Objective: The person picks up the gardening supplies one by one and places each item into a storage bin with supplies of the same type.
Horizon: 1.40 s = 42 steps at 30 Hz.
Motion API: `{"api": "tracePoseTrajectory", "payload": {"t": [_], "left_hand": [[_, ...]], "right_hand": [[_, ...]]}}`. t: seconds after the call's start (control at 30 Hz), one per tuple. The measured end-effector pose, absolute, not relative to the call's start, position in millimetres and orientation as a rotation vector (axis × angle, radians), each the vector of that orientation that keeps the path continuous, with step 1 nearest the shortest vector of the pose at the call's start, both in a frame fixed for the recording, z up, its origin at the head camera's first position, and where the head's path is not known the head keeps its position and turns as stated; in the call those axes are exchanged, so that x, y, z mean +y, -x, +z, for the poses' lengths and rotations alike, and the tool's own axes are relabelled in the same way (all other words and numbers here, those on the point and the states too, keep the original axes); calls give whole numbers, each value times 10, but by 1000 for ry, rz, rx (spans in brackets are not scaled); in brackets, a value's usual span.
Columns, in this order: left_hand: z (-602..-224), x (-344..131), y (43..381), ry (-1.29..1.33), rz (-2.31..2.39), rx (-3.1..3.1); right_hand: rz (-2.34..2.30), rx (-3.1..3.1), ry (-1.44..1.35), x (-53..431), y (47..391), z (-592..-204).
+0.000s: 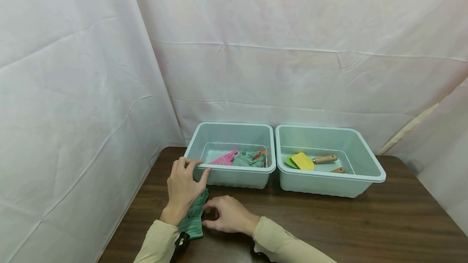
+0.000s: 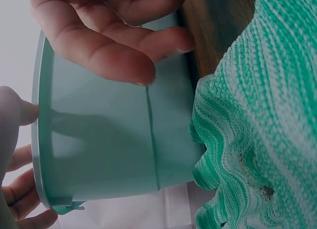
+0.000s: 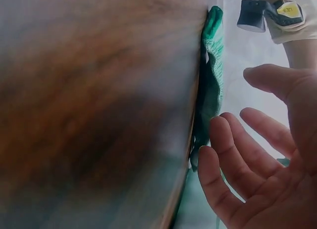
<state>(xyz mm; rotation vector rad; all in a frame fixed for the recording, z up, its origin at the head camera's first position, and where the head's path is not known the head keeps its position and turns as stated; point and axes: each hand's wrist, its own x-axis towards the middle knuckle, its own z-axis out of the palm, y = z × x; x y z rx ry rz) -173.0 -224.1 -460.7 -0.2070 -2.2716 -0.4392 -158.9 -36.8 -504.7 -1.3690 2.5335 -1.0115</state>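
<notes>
A green-and-white striped knit piece point(image 2: 267, 115), glove-like and with a small dark stain, lies on the table below the left bin. My left hand point(image 1: 183, 184) is at the front left corner of that pale green bin point(image 1: 234, 178), fingers over the rim and thumb on the near side. Beneath its wrist, the knit piece is partly hidden in the head view. Just right of the fabric is my right hand point(image 1: 232, 216), empty, fingers loosely bent and thumb apart. In the right wrist view its fingers point(image 3: 228, 150) overlap the fabric's lower end.
Inside the left bin lie a pink striped cloth point(image 1: 224, 158) and a bunched green cloth point(image 1: 248, 158) with orange. The right bin point(image 1: 321, 186) holds a yellow-bladed tool point(image 1: 303, 161) with green beside it and wooden handles point(image 1: 325, 159). White curtains point(image 1: 292, 80) hang behind the dark table point(image 1: 329, 226).
</notes>
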Motion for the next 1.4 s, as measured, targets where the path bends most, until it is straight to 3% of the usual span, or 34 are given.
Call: {"api": "tracePoseTrajectory", "payload": {"t": [0.63,1.4], "left_hand": [[-4591,-2262,1728,213,-431,-2264],[-4602,-2248,1728,222,-434,-2262]], "right_hand": [[-685,2534,1513,-476,1580,-5051],[-547,2603,1410,-445,1562,-5025]]}}
